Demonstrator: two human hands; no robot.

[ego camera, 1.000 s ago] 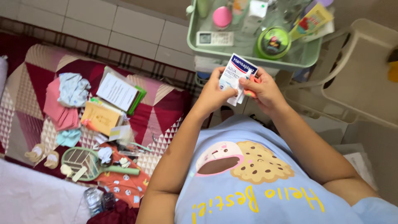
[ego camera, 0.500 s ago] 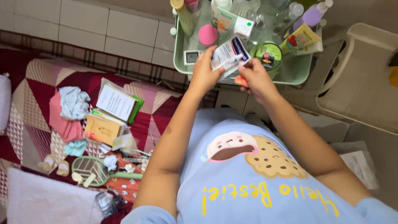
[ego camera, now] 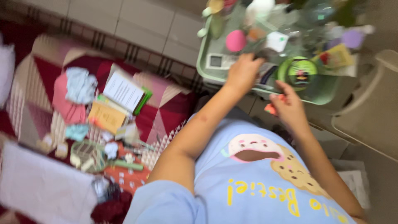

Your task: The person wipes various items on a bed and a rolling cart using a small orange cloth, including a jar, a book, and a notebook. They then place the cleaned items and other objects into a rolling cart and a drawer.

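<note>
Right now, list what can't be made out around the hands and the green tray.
- Head view, left hand: its fingers reach onto the green tray; motion blur and the hand itself hide whether it holds anything.
- Right hand: something orange shows under it; too blurred to identify.
- Bottles at the tray's far end: cut off by the top edge, smeared.
- Round green tin: lid picture unreadable.

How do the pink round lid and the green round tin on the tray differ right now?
The pink round lid is smaller and plain; the green round tin is larger, with a dark picture on top. The lid sits at the tray's back left; the tin sits right, beside the right hand. The left hand lies between them. Both look round and blurred.
</note>
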